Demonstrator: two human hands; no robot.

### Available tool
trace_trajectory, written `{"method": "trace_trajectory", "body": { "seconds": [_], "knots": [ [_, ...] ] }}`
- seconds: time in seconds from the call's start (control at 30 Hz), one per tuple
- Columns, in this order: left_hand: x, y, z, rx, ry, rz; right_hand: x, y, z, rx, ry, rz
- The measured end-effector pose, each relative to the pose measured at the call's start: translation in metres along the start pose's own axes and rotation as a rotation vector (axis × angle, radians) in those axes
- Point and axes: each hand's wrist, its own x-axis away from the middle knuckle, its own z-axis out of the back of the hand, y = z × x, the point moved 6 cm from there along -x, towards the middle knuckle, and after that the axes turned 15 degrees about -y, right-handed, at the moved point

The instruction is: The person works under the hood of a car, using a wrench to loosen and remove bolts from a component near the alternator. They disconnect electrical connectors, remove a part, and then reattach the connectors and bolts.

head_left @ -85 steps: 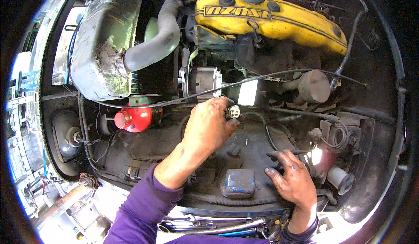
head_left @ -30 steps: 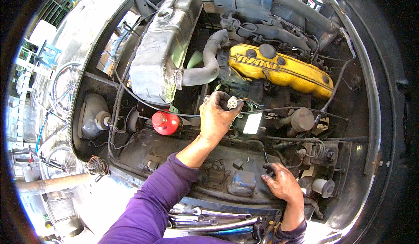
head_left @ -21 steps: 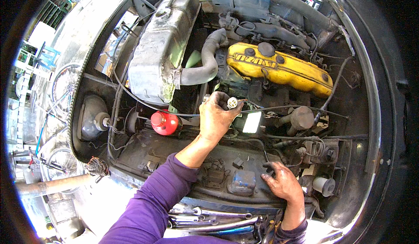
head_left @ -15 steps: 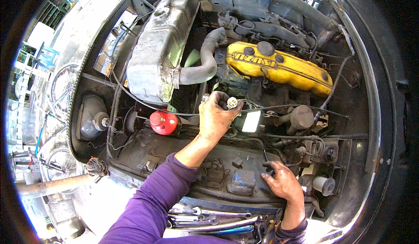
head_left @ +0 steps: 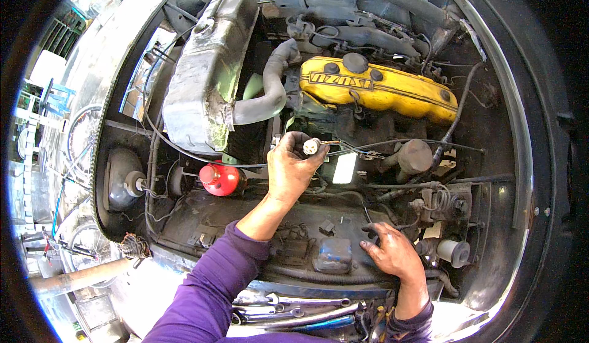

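Note:
My left hand [head_left: 287, 170] reaches over the engine bay. Its thumb and fingers pinch a small white wiring connector [head_left: 311, 146], whose open end faces up; thin wires [head_left: 333, 143] trail from it to the right. Lower right, my right hand [head_left: 396, 252] hovers or rests by the inner body panel [head_left: 245, 211], thumb and index finger apart. A thin dark line [head_left: 367, 213], like a wire, runs close to its fingertips; I cannot tell whether they touch. Beside that hand is a dark box with blue paint patches [head_left: 333, 255].
Beyond my hands lies a yellow engine cover [head_left: 386, 91], with a grey curved hose [head_left: 275, 91] and a metal radiator [head_left: 199, 76] to its left. A red rounded container [head_left: 222, 179] stands left of my left hand. Several wrenches [head_left: 288, 311] lie at the front edge.
The whole view has shifted slightly, so the engine bay appears a little further left. My left hand still pinches the connector, which is turned slightly; the right hand keeps its place.

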Motion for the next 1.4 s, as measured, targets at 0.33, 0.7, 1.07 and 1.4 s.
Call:
{"method": "trace_trajectory", "body": {
  "seconds": [0.33, 0.7, 1.07, 1.4],
  "knots": [
    [0.0, -0.006, -0.006, 0.16, -0.06, 0.011, 0.001, -0.004, 0.003, -0.03, -0.006, 0.021],
    [0.0, -0.008, -0.008, 0.179, -0.06, 0.004, -0.001, 0.0, 0.0, 0.004, -0.027, 0.01],
    [-0.001, -0.006, -0.008, 0.105, -0.056, 0.023, -0.003, -0.002, 0.0, 0.005, -0.059, 0.011],
    [-0.001, -0.01, -0.01, 0.063, -0.025, -0.031, -0.002, -0.002, -0.001, -0.007, -0.016, 0.054]
  ]
}}
